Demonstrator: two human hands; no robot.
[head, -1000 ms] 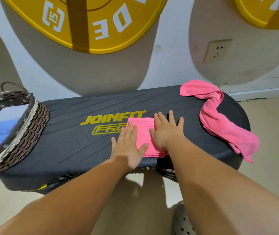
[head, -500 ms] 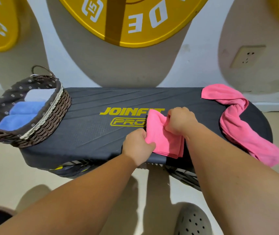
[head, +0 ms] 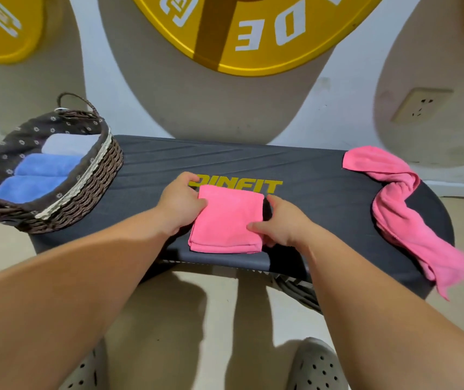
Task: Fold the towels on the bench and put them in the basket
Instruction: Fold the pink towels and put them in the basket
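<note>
A folded pink towel point(head: 226, 219) lies square on the middle of the dark bench point(head: 309, 175), near its front edge. My left hand point(head: 178, 202) grips the towel's left edge, thumb on top. My right hand point(head: 283, 220) grips its right edge, thumb on the cloth and fingers curled at the side. A second pink towel point(head: 399, 209) lies unfolded and crumpled at the bench's right end, hanging over the edge. The woven basket point(head: 84, 190) stands on the bench's left end and holds two blue folded towels point(head: 42, 175) and a pale one.
Yellow weight plates point(head: 253, 32) lean on the wall behind the bench. A wall socket point(head: 419, 105) is at the right. My grey perforated shoes point(head: 318, 367) stand on the beige floor below the bench's front edge.
The towel was folded over once more, from a raised flap in my right hand to a flat square. Both hands now hold its two sides. The view has shifted left toward the basket.
</note>
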